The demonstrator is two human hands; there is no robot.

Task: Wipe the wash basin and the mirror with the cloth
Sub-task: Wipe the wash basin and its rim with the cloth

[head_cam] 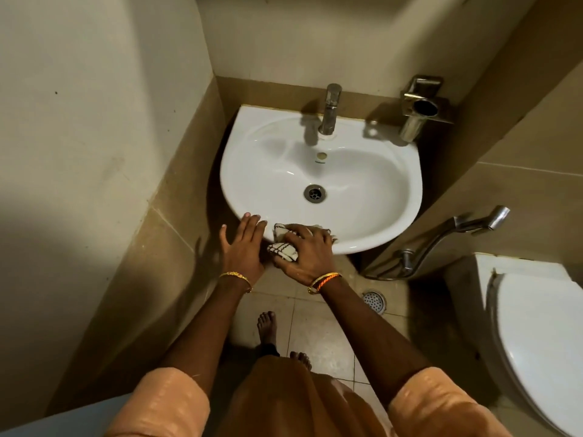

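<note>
- The wash basin [362, 184] is wall-mounted in a narrow tiled corner, so you stand directly in front and reach down onto its near rim.
- The toilet [536, 342] sits close on your right, which likely limits sideways room for the elbow.
- The mirror is not in view; judge that part of the task as not yet started.
- Your right hand [307, 252] carries the work: its grip is curled over the bunched cloth [284, 249], pressing it onto the front rim of the basin. Bunching the cloth gives a firm pad under the palm.
- Your left hand [243, 244] lies with fingers spread and straight, fingertips touching the rim just beside the cloth. Its grip holds nothing; it appears to steady you against the basin.
- The faucet [329, 110] stands at the back rim, well apart from both hands.
- The drain [315, 193] sits in the bowl's centre, beyond the cloth; the bowl seems still to be wiped.
</note>
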